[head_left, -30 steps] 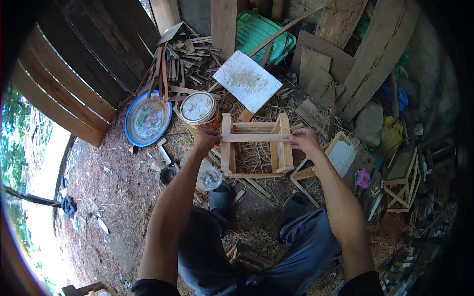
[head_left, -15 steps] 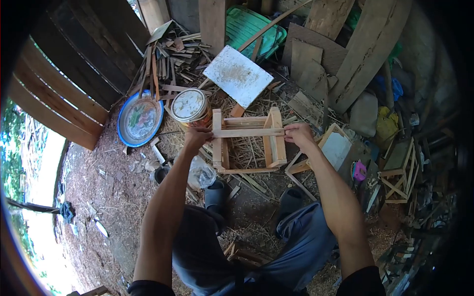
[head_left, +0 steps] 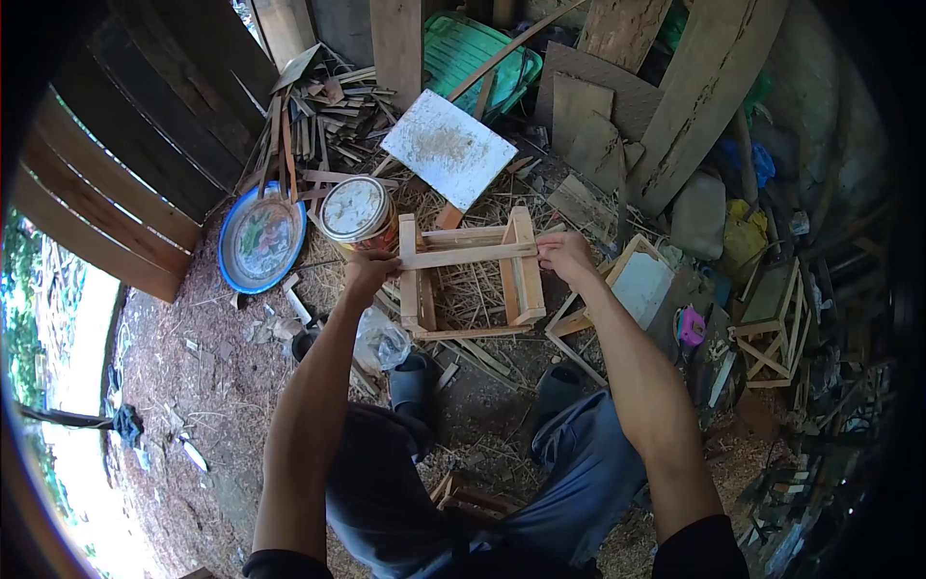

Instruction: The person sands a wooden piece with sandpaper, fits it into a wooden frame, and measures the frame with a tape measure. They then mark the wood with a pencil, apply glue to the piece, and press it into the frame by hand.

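A thin wooden slat (head_left: 468, 257) lies crosswise over a small open wooden frame (head_left: 410, 289) on the littered ground in front of me. My left hand (head_left: 372, 272) is closed on the slat's left end, at the frame's left side. At the other end, the fingers of my right hand (head_left: 565, 257) pinch the slat beside the frame's right upright. The slat tilts slightly, its right end farther from me. Straw shows through the middle of the frame.
Left of the frame stand a lidded tub (head_left: 357, 210) and a blue-rimmed tray (head_left: 262, 239). A white board (head_left: 449, 149) lies behind. To the right are a pink tape measure (head_left: 691, 326) and another wooden frame (head_left: 772, 323). My sandals (head_left: 413, 382) are close below.
The view has shifted a little, moving the scene leftward. The slat's right end has turned slightly away from me. Both hands stay on its ends.
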Motion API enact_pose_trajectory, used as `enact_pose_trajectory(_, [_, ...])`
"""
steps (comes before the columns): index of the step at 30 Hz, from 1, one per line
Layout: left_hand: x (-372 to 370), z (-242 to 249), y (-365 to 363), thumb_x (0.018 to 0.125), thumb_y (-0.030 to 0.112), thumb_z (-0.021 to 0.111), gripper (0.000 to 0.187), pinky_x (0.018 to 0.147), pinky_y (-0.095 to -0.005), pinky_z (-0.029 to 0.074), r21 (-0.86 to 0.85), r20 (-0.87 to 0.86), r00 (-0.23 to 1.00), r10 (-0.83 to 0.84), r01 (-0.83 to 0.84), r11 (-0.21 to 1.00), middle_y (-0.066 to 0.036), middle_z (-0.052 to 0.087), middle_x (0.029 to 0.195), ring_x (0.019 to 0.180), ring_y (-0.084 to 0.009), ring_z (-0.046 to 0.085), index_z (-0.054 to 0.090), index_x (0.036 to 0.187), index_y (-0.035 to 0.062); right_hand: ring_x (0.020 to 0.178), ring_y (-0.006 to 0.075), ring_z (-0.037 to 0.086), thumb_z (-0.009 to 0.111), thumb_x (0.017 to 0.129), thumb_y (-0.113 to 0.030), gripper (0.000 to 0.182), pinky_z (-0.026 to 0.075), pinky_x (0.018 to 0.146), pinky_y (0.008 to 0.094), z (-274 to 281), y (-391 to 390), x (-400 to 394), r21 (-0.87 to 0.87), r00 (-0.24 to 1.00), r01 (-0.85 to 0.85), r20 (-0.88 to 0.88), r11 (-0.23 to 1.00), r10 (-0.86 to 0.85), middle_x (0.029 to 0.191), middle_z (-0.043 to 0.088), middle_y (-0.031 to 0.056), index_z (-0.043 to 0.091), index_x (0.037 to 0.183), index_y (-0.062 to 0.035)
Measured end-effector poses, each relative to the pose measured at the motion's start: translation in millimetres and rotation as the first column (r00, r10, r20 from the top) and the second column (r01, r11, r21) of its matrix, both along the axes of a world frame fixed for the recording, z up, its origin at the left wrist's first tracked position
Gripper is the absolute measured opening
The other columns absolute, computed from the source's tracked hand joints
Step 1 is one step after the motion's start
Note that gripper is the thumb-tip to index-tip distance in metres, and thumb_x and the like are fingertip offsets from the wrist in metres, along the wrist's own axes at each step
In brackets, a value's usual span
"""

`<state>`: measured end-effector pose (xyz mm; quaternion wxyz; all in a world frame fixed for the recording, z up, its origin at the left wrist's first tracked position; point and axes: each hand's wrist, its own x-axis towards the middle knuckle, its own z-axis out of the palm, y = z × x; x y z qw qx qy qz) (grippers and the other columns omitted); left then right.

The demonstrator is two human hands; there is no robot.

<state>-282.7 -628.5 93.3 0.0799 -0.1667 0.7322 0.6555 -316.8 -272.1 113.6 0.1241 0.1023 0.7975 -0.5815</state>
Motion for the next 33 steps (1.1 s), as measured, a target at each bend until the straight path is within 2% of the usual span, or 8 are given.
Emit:
enact_pose_trajectory(5, [0.3,1.7,-0.2,0.078,0.007,0.067,0.021,0.059,-0.0238,0.050,-0.021,0.022,1.000,-0.001,0.001,1.000,-0.011,0.066,0.078,0.066,-0.0138,0.063,0.065,0.092,-0.0082,0.073,0.0162,0.066,0.062,0.080,-0.001,0.016,0.055,0.065,0.0260,-3.8,4.5,1.6,0.025,1.000,-0.019,0.011,1.000,0.019,0.084,0.068,0.0100,0.067,0.095,0.0013])
enact_pose_trajectory(8, [1.9,5.4,1.9,0.078,0.006,0.067,0.021,0.060,-0.0240,0.051,0.045,0.030,0.999,0.011,-0.012,0.999,-0.012,0.066,0.079,0.067,-0.0149,0.063,0.064,0.093,-0.0094,0.070,0.0154,0.066,0.067,0.077,-0.002,0.013,0.055,0.063,0.0257,2.4,0.2,4.8,0.036,1.000,0.022,-0.002,0.999,-0.022,0.082,0.068,0.0098,0.068,0.090,0.0011])
enact_pose_trajectory(14, [5.3,13.3,1.9,0.078,0.005,0.067,0.022,0.061,-0.0241,0.053,0.059,0.073,0.997,-0.004,0.000,0.998,-0.013,0.066,0.081,0.068,-0.0162,0.064,0.064,0.094,-0.0102,0.064,0.0139,0.065,0.072,0.074,-0.004,0.012,0.055,0.059,0.0258,4.1,-5.4,3.2,0.095,0.998,0.062,0.001,0.994,-0.062,0.075,0.068,0.0091,0.067,0.083,0.0017])
enact_pose_trajectory(20, [7.8,12.2,-3.0,0.078,0.006,0.067,0.021,0.062,-0.0245,0.054,0.106,0.090,0.995,-0.033,0.024,0.994,-0.014,0.067,0.082,0.069,-0.0165,0.064,0.065,0.092,-0.0099,0.062,0.0145,0.065,0.073,0.072,-0.007,0.015,0.054,0.054,0.0262,-1.4,-7.1,-1.8,0.134,0.993,0.099,0.043,0.986,-0.106,0.075,0.067,0.0102,0.067,0.083,0.0015])
enact_pose_trajectory(23, [9.2,12.8,-2.5,0.078,0.006,0.067,0.021,0.062,-0.0246,0.053,0.095,0.060,0.997,-0.048,0.042,0.995,-0.013,0.067,0.082,0.069,-0.0160,0.064,0.065,0.093,-0.0092,0.068,0.0175,0.065,0.074,0.074,-0.014,0.019,0.054,0.059,0.0289,-1.4,-11.7,-2.8,0.177,0.987,0.112,0.093,0.978,-0.130,0.079,0.068,0.0128,0.067,0.084,0.0016])
enact_pose_trajectory(26, [8.1,18.3,0.7,0.080,0.008,0.068,0.023,0.067,-0.0244,0.052,0.044,0.093,0.995,-0.040,0.036,0.998,-0.012,0.066,0.085,0.072,-0.0151,0.064,0.064,0.095,-0.0091,0.075,0.0210,0.065,0.072,0.077,-0.023,0.027,0.053,0.067,0.0329,-18.2,-5.9,-8.3,0.222,0.982,0.026,0.177,0.975,-0.066,0.085,0.067,0.0153,0.068,0.087,0.0020])
enact_pose_trajectory(29, [9.5,22.4,5.8,0.080,0.008,0.069,0.024,0.066,-0.0238,0.051,-0.021,0.078,0.997,-0.030,0.032,0.999,-0.011,0.066,0.084,0.072,-0.0143,0.063,0.064,0.095,-0.0092,0.079,0.0229,0.064,0.069,0.080,-0.027,0.033,0.051,0.073,0.0353,-37.3,1.5,-12.2,0.148,0.965,0.021,0.257,0.989,-0.058,0.090,0.066,0.0159,0.067,0.094,0.0028])
enact_pose_trajectory(33, [8.6,9.1,2.4,0.076,0.008,0.071,0.025,0.062,-0.0252,0.050,0.004,0.027,0.999,-0.020,0.019,1.000,-0.011,0.067,0.080,0.068,-0.0148,0.063,0.065,0.094,-0.0092,0.079,0.0233,0.064,0.068,0.082,-0.026,0.035,0.051,0.072,0.0352,-36.7,5.0,-10.4,0.042,0.965,-0.004,0.261,0.999,-0.007,0.095,0.065,0.0163,0.065,0.100,0.0036])
